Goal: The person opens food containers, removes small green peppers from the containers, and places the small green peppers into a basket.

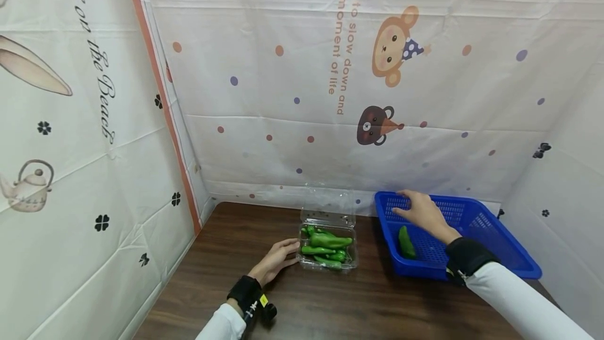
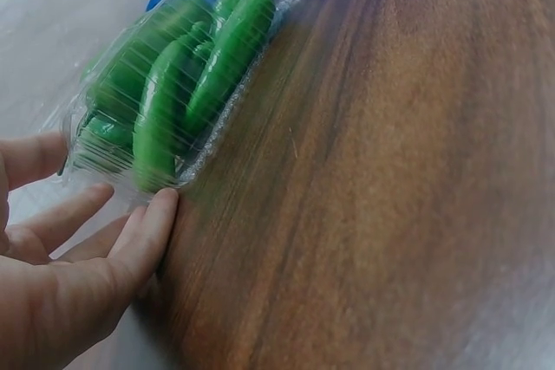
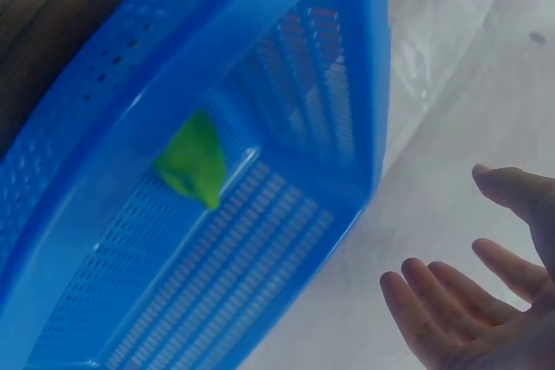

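A clear plastic box [image 1: 355, 256] holds several green peppers [image 1: 325, 240] on the table, its lid [image 1: 329, 208] raised at the back. With extended fingertips my left hand [image 1: 276, 259] touches the box's left side; the left wrist view shows the fingers spread along its end. Over the blue plastic basket [image 1: 390, 243] is my right hand [image 1: 424, 215], its thumb and fingers apart and nothing between them. One green pepper [image 1: 406, 244] lies inside the basket, against the left wall. In the right wrist view this pepper [image 3: 195, 162] is partly hidden by the rim.
Brown wood-grain table [image 1: 283, 308] lies under everything. Printed white sheets [image 1: 264, 83] hang behind and at both sides. The basket stands close to the back sheet, right of the box, with a strip of table between them.
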